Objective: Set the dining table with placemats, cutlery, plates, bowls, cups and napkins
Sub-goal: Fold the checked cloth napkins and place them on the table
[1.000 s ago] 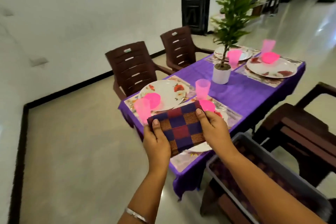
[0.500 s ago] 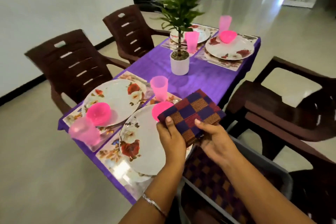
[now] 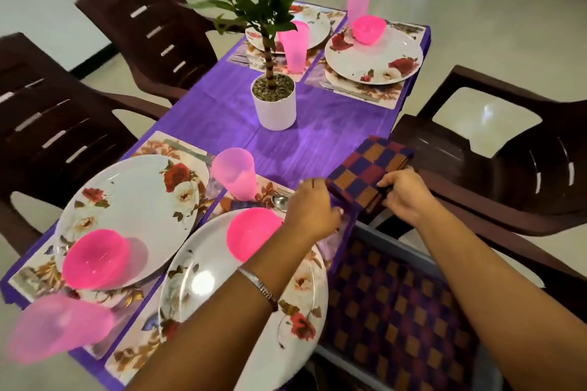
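With four plates, bowls and cups already sitting on placemats, both hands' fingers (image 3: 394, 181) are gripping the first checked napkin (image 3: 370, 173), napkins remaining.

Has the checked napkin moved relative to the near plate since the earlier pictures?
Yes. The checked napkin has gone right, off the near plate, and now hangs at the table's right edge by the spoon, held by both hands.

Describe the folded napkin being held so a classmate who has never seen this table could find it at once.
Start at the purple-clothed table and its white plant pot, then move to the table's near right edge. There the left hand and right hand hold the folded napkin. Unlike the floral placemats, it is checked in purple, maroon and orange.
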Motion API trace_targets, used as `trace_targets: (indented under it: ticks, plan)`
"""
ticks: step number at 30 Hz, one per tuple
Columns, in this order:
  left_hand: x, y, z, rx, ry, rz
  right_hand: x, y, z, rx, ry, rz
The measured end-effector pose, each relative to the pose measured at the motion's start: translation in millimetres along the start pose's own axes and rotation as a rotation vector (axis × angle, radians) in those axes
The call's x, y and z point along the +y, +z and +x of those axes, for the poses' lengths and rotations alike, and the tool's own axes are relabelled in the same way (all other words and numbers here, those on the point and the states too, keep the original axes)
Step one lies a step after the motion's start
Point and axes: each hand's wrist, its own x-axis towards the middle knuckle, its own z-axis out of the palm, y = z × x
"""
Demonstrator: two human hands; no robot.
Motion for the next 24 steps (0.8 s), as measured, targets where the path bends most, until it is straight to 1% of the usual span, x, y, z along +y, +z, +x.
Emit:
trace_targets:
  ticks: [7,10,11,12,15,17,19,24]
  plan:
    - [-27,-12,66,-0.018,0.052,0.167,10,35,60,-0.071,0.034,-0.076]
    - [-40,-4,77,-0.091,0.054,0.214,25,37,73,-0.062,0.039,-0.172]
    - [-43,-1,79,-0.130,0.055,0.231,30,38,74,-0.037,0.008,-0.242]
    - [-43,2,81,-0.167,0.061,0.251,31,39,73,0.004,-0.048,-0.371]
    - [-42,13,84,-0.256,0.107,0.316,35,38,67,0.225,-0.313,-0.892]
    - [-40,20,86,-0.309,0.123,0.356,38,39,58,0.331,-0.454,-1.115]
    - [-39,26,86,-0.348,0.113,0.371,46,36,56,0.327,-0.548,-1.273]
    - [-38,34,86,-0.360,0.082,0.423,60,31,58,0.298,-0.508,-1.469]
